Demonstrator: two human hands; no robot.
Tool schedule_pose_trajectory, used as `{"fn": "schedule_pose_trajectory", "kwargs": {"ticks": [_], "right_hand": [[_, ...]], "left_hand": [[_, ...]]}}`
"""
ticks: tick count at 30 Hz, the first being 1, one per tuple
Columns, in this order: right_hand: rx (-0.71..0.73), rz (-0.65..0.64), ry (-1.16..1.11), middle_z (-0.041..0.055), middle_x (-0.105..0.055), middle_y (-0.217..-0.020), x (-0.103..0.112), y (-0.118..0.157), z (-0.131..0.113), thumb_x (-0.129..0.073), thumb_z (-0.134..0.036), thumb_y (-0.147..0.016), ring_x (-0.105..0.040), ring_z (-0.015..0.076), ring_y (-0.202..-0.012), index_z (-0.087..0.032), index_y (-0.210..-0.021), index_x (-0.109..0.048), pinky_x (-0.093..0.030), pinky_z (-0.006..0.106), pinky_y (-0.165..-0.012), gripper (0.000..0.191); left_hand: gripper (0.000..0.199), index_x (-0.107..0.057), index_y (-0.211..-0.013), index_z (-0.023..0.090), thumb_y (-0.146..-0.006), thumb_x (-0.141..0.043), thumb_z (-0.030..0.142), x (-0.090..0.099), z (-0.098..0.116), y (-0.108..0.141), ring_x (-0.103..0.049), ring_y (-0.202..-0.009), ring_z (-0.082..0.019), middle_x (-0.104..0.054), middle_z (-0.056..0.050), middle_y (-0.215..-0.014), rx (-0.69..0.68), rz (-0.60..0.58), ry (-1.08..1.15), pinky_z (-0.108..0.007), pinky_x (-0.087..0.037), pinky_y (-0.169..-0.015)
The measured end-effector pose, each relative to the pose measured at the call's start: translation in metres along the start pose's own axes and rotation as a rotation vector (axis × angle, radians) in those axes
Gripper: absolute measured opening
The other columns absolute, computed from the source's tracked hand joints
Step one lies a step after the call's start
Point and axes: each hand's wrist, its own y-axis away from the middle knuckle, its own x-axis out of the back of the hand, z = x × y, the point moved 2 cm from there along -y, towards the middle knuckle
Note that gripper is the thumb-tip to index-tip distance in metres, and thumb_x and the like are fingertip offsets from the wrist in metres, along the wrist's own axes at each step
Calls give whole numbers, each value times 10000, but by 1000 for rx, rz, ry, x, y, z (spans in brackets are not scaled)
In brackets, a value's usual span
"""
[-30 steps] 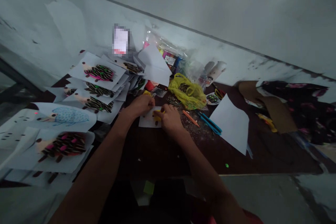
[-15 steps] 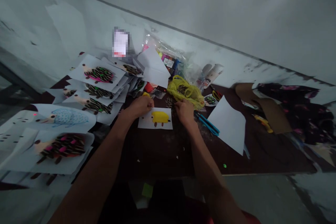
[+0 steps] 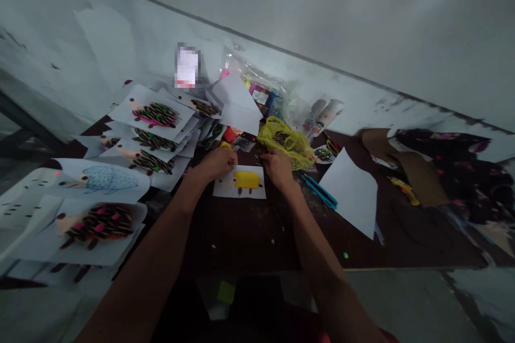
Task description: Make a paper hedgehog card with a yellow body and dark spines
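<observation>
A small white card (image 3: 225,188) lies flat on the dark table, bearing a hedgehog figure with a yellow clay body (image 3: 247,180) and brown feet. My left hand (image 3: 219,163) rests at the card's upper left corner, its fingers bent together; whatever they may hold is hidden. Just beyond the card's upper right corner, my right hand (image 3: 278,169) has its fingertips pinched at a little heap of thin dark pieces (image 3: 258,155), perhaps seeds or short sticks. Behind that hand sits an open yellow plastic bag (image 3: 300,147) with more such pieces inside.
Stacked hedgehog pictures (image 3: 153,113) cover the table's left side. Right of my right hand lie blue-handled scissors or a cutter (image 3: 317,188) and a white sheet (image 3: 352,193). Clear packaging (image 3: 257,72) leans on the wall. A yellow tool (image 3: 403,190) and dark cloth (image 3: 462,171) lie far right.
My right hand has shifted slightly left, its fingertips now over the small heap of dark pieces. My left hand stays at the card's corner. The view has moved a little.
</observation>
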Motion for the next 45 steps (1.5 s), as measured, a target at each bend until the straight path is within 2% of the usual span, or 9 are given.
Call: {"fn": "schedule_pose_trajectory", "kwargs": {"ticks": [5,8,11,13,19,24,27,32,45], "right_hand": [[12,17,-39,110,-716,-948,-4,-4,3,-555,-197,-938,-611,252,-939,-199,-1010,-826,-472,346,-868,280],[-3,123,-116,111,-708,-973,-2,-4,4,-525,-223,-961,-604,248,-960,-177,-954,-807,-467,342,-885,286],[-45,249,-232,110,-711,-1002,3,-2,4,-447,-234,-1003,-613,229,-946,-159,-1022,-759,-470,327,-879,321],[-64,267,-314,101,-722,-997,5,1,2,-418,-235,-1016,-626,219,-917,-158,-1083,-730,-479,322,-867,328],[122,91,-475,107,-737,-1083,8,14,-20,-488,-180,-986,-662,202,-973,-168,-1095,-761,-486,298,-881,294],[82,-2,-506,44,-766,-915,6,24,-37,-621,-211,-955,-679,174,-819,-184,-1016,-770,-462,253,-769,163],[107,-20,-500,43,-763,-908,4,23,-41,-643,-214,-952,-676,166,-819,-187,-957,-776,-455,246,-767,136],[134,-49,-491,51,-765,-996,-5,21,-42,-632,-186,-953,-687,176,-919,-226,-1003,-789,-473,268,-834,170],[196,-24,-445,58,-689,-960,-20,16,-46,-609,-241,-985,-614,194,-952,-228,-1000,-783,-457,294,-862,175]], "left_hand": [[221,-759,-829,175,-743,-586,68,2,3,1,-672,-814,-185,-760,-60,-855,19,-17,-1,-247,-456,-693],[235,-764,-824,184,-736,-576,73,2,3,1,-667,-799,-175,-762,-51,-851,18,-8,-10,-244,-461,-694],[236,-764,-801,186,-730,-564,84,3,3,1,-660,-779,-174,-762,-52,-838,11,-6,5,-246,-467,-686],[235,-764,-806,184,-732,-565,85,3,2,1,-660,-774,-178,-762,-56,-841,20,-17,24,-253,-472,-692],[236,-772,-846,177,-763,-567,95,4,4,2,-667,-799,-184,-768,-67,-878,49,-14,19,-259,-479,-728],[242,-778,-861,165,-768,-562,106,5,5,3,-654,-773,-180,-761,-62,-851,32,-35,34,-256,-475,-712],[248,-775,-872,164,-755,-568,95,5,4,3,-648,-764,-170,-760,-53,-846,28,-27,40,-247,-466,-705],[241,-774,-823,176,-745,-558,99,5,3,2,-657,-767,-167,-764,-49,-833,9,-18,13,-246,-468,-700],[238,-785,-838,195,-758,-574,120,4,3,3,-646,-739,-166,-769,-40,-815,-2,3,12,-248,-445,-658]]}}
